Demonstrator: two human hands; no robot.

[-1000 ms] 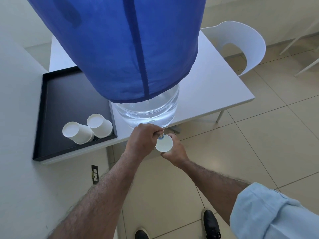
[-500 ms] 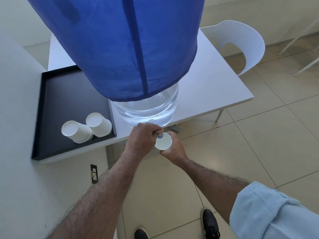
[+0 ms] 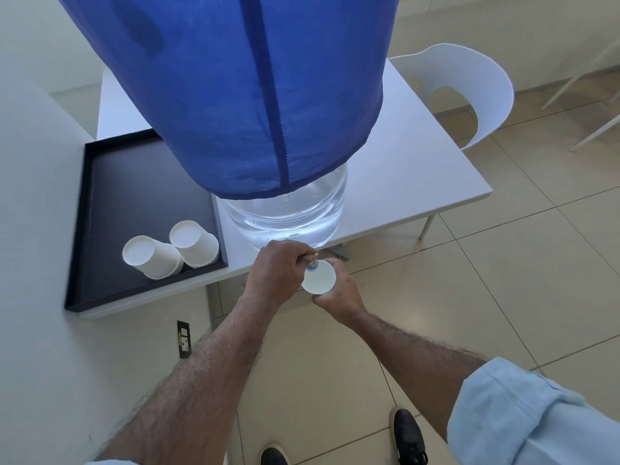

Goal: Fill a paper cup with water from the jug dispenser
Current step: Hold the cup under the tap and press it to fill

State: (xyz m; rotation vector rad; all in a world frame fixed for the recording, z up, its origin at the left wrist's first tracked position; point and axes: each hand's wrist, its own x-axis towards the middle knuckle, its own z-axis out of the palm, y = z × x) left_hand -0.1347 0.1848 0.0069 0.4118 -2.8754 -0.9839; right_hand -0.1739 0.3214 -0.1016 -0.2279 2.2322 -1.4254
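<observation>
A large clear water jug (image 3: 288,213) under a blue cloth cover (image 3: 235,88) stands at the front edge of a white table (image 3: 419,176). My left hand (image 3: 278,271) is closed around the tap (image 3: 312,265) at the jug's base; the tap is mostly hidden by my fingers. My right hand (image 3: 339,293) grips a white paper cup (image 3: 318,280) from below and holds it upright right under the tap. The cup's inside looks white; I cannot tell the water level.
A black tray (image 3: 134,196) lies on the table's left part with two stacks of upturned paper cups (image 3: 171,250) at its front. A wall with a socket (image 3: 184,338) is on the left. A white chair (image 3: 469,92) stands behind the table's right side. Tiled floor lies below.
Both hands and the cup stay at the tap; the view has only shifted slightly.
</observation>
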